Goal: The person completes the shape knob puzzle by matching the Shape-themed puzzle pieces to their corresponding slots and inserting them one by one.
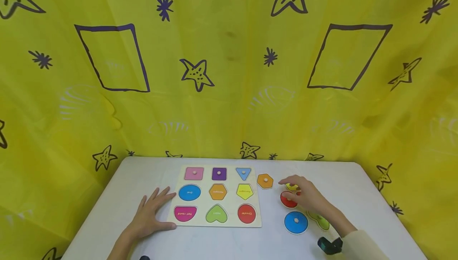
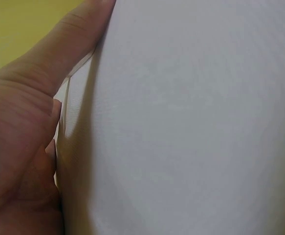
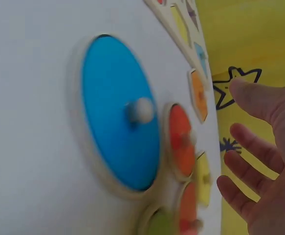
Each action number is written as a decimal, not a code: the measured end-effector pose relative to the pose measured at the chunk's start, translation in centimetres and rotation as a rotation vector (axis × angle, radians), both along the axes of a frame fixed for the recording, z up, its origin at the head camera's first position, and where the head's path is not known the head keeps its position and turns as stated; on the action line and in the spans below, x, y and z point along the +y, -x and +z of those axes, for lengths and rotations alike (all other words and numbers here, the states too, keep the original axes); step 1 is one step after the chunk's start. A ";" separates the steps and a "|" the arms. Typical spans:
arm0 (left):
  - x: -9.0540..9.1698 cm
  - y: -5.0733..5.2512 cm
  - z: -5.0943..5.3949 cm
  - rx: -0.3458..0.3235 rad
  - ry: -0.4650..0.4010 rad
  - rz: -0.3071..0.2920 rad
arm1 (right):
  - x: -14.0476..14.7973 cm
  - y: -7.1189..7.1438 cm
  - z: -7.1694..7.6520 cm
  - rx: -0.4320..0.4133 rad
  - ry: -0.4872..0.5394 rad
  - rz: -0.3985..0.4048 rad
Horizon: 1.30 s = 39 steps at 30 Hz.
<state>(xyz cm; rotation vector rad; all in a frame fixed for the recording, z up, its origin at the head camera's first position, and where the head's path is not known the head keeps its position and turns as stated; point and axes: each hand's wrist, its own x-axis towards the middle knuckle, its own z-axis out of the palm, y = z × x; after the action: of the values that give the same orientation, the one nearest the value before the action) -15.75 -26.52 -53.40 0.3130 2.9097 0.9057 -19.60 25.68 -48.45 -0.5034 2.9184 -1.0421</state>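
My left hand rests at the left edge of a cream shape puzzle board, fingers spread and thumb near the lower corner. Pink rectangle, purple square and blue triangle pieces with knobs sit in the board's far row. My right hand hovers over loose knobbed pieces, fingers loosely bent and holding nothing. Below it lie a red round piece and a partly hidden yellow piece. An orange hexagon piece lies beside the board.
A blue oval piece and a partly covered green piece lie nearer the right forearm. Another orange-red piece shows in the right wrist view. The white table backs onto a yellow curtain.
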 end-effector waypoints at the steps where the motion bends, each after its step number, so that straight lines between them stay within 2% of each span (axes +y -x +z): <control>1: 0.0 0.0 0.0 -0.002 0.001 0.001 | 0.6 -0.7 -0.2 0.007 -0.003 0.005; 7: 0.0 0.0 0.2 -0.005 -0.005 0.004 | 2.8 -3.9 -1.6 0.057 -0.010 0.002; 11: -0.1 0.1 0.2 -0.007 -0.004 0.010 | 3.5 -5.0 -2.6 0.076 -0.013 -0.012; 15: -0.2 0.1 0.0 -0.009 -0.006 0.006 | 3.8 -5.7 -3.4 0.050 0.005 -0.031; 22: -0.1 0.0 0.0 -0.010 -0.006 0.004 | 3.7 -6.2 -4.2 0.082 0.022 -0.025; 31: 0.0 -0.1 0.1 -0.017 -0.001 0.009 | 3.6 -6.4 -4.0 0.019 0.031 -0.054; 39: -0.1 0.0 0.1 -0.002 -0.005 0.001 | 3.7 -6.4 -4.8 0.117 0.038 -0.048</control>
<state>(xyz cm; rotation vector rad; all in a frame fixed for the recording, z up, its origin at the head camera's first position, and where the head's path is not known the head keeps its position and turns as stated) -15.73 -26.58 -53.30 0.3106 2.9061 0.9127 -13.19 29.33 -53.23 -0.5147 3.0321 -1.1123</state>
